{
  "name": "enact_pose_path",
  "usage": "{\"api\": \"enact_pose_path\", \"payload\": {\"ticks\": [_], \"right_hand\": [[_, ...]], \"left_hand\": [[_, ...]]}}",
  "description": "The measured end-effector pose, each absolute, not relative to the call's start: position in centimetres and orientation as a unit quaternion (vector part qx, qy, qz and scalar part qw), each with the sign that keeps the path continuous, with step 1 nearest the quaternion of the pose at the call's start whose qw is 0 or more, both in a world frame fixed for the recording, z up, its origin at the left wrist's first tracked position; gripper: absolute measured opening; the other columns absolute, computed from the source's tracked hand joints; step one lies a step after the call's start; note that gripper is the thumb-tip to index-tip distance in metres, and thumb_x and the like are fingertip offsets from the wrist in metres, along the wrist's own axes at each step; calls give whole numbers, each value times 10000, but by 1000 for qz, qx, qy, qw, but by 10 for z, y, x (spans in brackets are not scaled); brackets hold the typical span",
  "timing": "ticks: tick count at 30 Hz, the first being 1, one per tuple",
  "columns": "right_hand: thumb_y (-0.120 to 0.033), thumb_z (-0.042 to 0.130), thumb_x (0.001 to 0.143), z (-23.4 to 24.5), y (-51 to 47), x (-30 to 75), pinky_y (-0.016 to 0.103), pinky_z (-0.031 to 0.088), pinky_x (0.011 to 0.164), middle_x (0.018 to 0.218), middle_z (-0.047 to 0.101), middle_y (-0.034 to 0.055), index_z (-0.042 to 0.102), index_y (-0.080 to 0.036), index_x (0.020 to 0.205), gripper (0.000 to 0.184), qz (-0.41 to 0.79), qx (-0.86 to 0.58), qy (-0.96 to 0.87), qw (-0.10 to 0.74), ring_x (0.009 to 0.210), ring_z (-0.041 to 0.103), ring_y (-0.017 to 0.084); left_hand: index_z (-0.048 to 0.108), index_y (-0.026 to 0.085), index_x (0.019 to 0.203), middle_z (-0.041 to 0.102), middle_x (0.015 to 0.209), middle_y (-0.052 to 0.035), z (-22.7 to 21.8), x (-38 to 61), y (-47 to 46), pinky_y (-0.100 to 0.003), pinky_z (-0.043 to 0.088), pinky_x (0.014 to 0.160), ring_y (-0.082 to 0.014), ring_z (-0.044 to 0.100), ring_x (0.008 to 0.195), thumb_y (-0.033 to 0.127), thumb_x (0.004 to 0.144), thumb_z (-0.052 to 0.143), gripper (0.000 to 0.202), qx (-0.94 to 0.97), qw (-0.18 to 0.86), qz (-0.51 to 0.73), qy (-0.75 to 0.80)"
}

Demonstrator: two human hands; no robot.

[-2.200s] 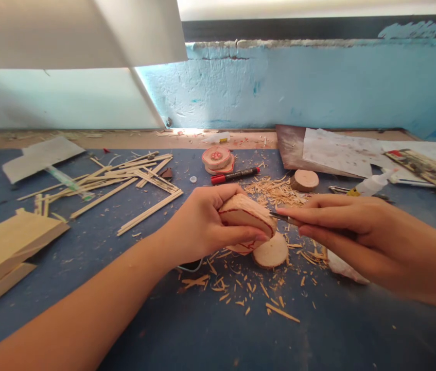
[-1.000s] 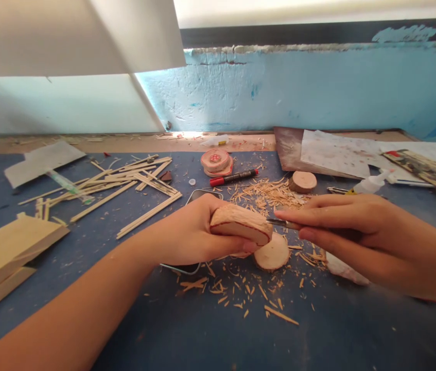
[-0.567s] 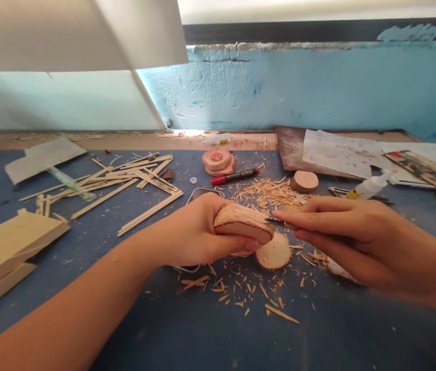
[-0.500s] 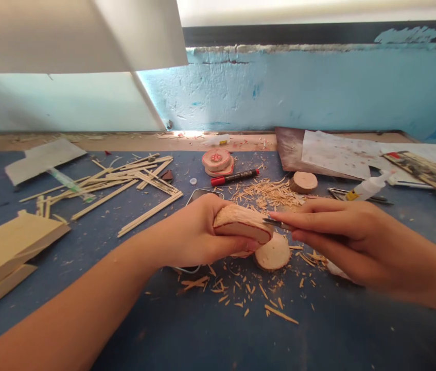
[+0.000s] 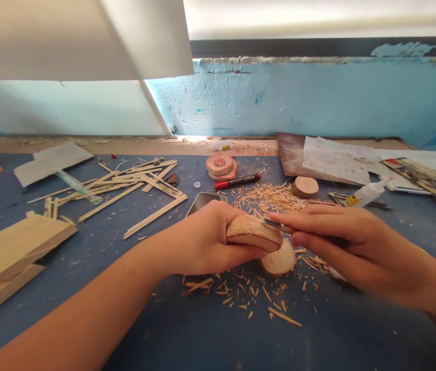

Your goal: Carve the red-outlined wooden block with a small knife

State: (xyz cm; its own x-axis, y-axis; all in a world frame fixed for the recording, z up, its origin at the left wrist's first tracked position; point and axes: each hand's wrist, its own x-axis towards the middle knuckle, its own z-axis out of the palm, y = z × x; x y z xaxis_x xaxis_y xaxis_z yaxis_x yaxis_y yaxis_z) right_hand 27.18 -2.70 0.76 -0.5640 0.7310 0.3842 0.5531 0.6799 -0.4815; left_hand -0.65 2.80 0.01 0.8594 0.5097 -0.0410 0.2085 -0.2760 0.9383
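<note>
My left hand (image 5: 210, 239) is closed around a thick wood slice (image 5: 254, 232) with a red line along its edge, held tilted above the table. In my right hand (image 5: 341, 237) is a craft knife (image 5: 277, 224), pinched between thumb and fingers; its short metal blade lies against the slice's upper side. Part of the knife's handle is hidden by the fingers. Just below the held piece, a round wood disc (image 5: 279, 257) rests on the table among shavings. A phone (image 5: 204, 201) lies partly covered behind my left hand.
Wood shavings (image 5: 272, 196) are heaped beyond my hands, near a small log slice (image 5: 304, 187), a red marker (image 5: 238, 181) and stacked painted slices (image 5: 221, 165). Thin sticks (image 5: 156, 216) and a paper packet (image 5: 17, 252) lie left. A glue bottle (image 5: 366, 194) lies right.
The wood slice and my left hand have shifted slightly right and down in view, tilting the slice a little. The blade stays at its upper side. The whole view has shifted slightly too.
</note>
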Motion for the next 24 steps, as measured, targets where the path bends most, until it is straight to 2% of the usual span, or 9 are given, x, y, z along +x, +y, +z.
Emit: {"api": "enact_pose_path", "payload": {"ticks": [4, 10, 14, 18, 20, 24], "right_hand": [[-268, 631, 1063, 16, -27, 285, 287, 676, 710, 1231, 850, 42, 750, -330, 1439, 399, 161, -376, -874, 262, 1032, 830, 253], [-231, 606, 1067, 19, -24, 291, 278, 684, 724, 1182, 841, 51, 746, -325, 1442, 411, 166, -354, -894, 219, 1064, 825, 252], [-243, 599, 1074, 18, -23, 289, 264, 668, 703, 1153, 837, 60, 773, -306, 1401, 375, 168, -355, -893, 219, 1000, 827, 230], [-233, 618, 1063, 16, -22, 287, 270, 652, 704, 1152, 840, 74, 775, -285, 1401, 377, 166, -351, -892, 230, 951, 821, 220], [-224, 609, 1071, 15, -22, 286, 276, 650, 738, 1173, 841, 73, 755, -276, 1429, 390, 168, -345, -894, 231, 973, 818, 216], [-237, 609, 1080, 9, -22, 283, 292, 653, 767, 1209, 838, 83, 735, -253, 1453, 395, 163, -346, -892, 240, 992, 816, 219]], "left_hand": [[829, 114, 1183, 833, 1172, -68, -1, -7, 29, -241, 576, 940, -198, 751, 1073, 217, 1008, 730, 226, 781, 569, 142, 216], [833, 129, 1152, 842, 1119, -46, -2, -7, 30, -200, 566, 849, -162, 753, 983, 223, 987, 761, 203, 763, 585, 139, 238], [833, 146, 1121, 838, 1119, -26, -3, -7, 30, -180, 548, 832, -130, 730, 950, 219, 972, 782, 174, 740, 609, 147, 244], [819, 139, 1007, 813, 979, 3, -1, -7, 29, -157, 497, 709, -91, 662, 808, 188, 959, 779, 79, 734, 615, 143, 252], [815, 131, 1020, 790, 933, 0, 0, -7, 28, -168, 494, 701, -99, 642, 791, 203, 959, 778, 102, 737, 610, 133, 260], [819, 122, 1103, 779, 961, -41, 0, -7, 27, -217, 509, 710, -146, 653, 823, 297, 963, 780, 227, 738, 603, 121, 279]]}}
